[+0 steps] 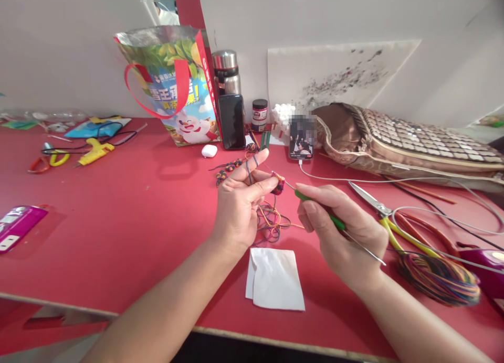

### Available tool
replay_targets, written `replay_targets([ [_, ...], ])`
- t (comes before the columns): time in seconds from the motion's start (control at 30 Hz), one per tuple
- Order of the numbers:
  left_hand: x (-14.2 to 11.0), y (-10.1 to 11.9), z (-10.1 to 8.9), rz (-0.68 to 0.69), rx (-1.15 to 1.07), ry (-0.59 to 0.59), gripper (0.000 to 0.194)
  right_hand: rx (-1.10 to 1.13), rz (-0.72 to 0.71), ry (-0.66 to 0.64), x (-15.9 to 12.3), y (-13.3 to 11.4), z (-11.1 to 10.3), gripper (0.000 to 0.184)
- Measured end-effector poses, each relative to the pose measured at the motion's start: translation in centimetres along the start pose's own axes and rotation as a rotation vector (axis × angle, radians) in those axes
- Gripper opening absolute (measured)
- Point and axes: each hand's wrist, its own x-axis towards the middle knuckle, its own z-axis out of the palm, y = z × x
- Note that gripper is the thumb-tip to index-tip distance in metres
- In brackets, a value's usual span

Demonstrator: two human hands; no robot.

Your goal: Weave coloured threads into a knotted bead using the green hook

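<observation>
A: What does the left hand [238,208] hold?

B: It holds the small knotted piece [278,185], which is red with other colours; its thumb and fingers are clamped on this piece, above the middle of the red surface [137,216]; the index finger points upward, and dark cord [249,169] is wound around it.

A: And the right hand [348,234]?

B: Its fingers are closed on the green-handled hook [337,221]; the thin front end reaches to the knotted piece, and the other metal end goes out below the palm.

A: What is lying near them?

B: Under the hands there is a loose tangle of coloured thread [271,224]; nearer to the person is the folded white paper [279,280]; on the right side are the open scissors [380,206] and the multicoloured yarn bundle [439,279].

A: What stands behind?

B: The printed bag [189,103] stands there, with the black phone [231,123] upright beside it; farther right, the lit phone [301,142] is connected to a white cable [354,180], in front of the brown bag [397,142].
</observation>
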Motion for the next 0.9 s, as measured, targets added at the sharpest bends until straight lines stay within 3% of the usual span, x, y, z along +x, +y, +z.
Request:
replay_targets([
  [0.6,0.01,0.04,-0.03,0.047,0.016,-0.017,0.037,-0.088,-0.01,0.006,-0.25,-0.13,0.13,0.039],
  [0.9,-0.59,-0.44,0.28,-0.003,-0.032,-0.045,0.042,-0.097,-0.007,0.027,-0.19,-0.07,0.35,0.037],
])
